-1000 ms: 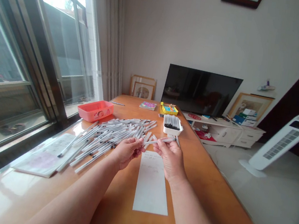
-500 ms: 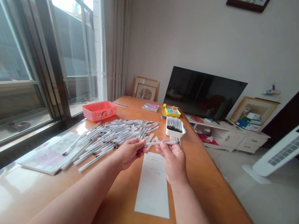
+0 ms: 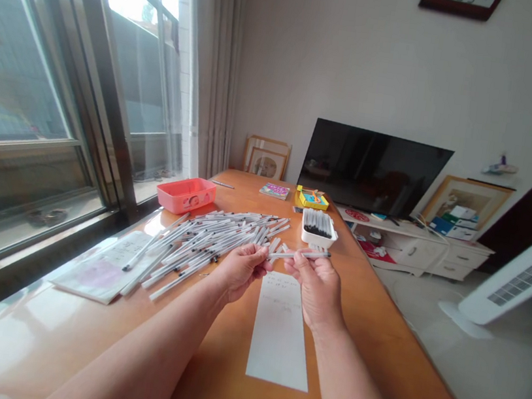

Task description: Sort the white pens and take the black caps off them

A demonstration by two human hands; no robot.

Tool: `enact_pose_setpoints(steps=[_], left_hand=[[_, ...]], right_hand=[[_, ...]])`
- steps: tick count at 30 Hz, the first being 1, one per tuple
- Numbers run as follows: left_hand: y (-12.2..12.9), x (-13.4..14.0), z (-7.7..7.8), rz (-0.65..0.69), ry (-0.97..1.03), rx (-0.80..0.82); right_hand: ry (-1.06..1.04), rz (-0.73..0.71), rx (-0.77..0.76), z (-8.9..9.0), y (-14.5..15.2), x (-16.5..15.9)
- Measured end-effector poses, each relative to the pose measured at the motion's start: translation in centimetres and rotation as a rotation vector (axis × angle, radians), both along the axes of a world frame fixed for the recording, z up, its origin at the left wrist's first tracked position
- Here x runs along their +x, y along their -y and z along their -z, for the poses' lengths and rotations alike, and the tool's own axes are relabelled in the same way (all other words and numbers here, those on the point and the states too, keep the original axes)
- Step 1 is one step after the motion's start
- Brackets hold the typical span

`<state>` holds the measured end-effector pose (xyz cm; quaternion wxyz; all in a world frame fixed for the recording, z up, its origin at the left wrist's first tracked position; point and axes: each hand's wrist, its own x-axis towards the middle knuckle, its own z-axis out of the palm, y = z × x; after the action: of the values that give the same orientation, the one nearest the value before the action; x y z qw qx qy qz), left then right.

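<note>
Fingers of the left hand [image 3: 242, 273] and right hand [image 3: 316, 286] are pinched on one pen [image 3: 298, 254], held level just above the paper strip [image 3: 282, 326]. Left of the strip a pen pile [image 3: 205, 242] is spread; beyond it a white tray [image 3: 319, 227] is set.

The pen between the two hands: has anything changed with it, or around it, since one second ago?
Almost nothing. Both hands, left and right, keep the same grip on the pen, held level above the paper strip. Only the camera turned. The pen pile and white tray lie unmoved.
</note>
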<state>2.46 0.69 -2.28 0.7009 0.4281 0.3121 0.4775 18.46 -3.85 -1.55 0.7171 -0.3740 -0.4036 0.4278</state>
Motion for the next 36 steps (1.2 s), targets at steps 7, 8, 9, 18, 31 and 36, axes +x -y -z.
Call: enact_pose_setpoints(steps=[7,8,9,18,31,36], left_hand=[[0.2,0.2,0.0,-0.019,-0.017,0.031],[0.2,0.2,0.0,-0.02,-0.017,0.033],[0.2,0.2,0.0,-0.021,-0.016,0.033],[0.0,0.0,0.0,-0.055,-0.048,0.023],[-0.7,-1.6,-0.4,-0.157,-0.071,-0.009],[-0.5,-1.6,-0.5,-0.152,-0.074,-0.003]], right_hand=[[0.041,-0.003,-0.012,-0.4,0.4,-0.3],[0.042,-0.006,-0.015,-0.5,0.5,-0.3],[0.04,-0.006,-0.016,-0.6,0.6,-0.4],[0.029,0.011,-0.018,0.0,0.1,-1.0],[0.026,0.057,-0.189,-0.7,-0.2,1.4],[0.004,0.131,-0.198,-0.5,-0.4,2.2]])
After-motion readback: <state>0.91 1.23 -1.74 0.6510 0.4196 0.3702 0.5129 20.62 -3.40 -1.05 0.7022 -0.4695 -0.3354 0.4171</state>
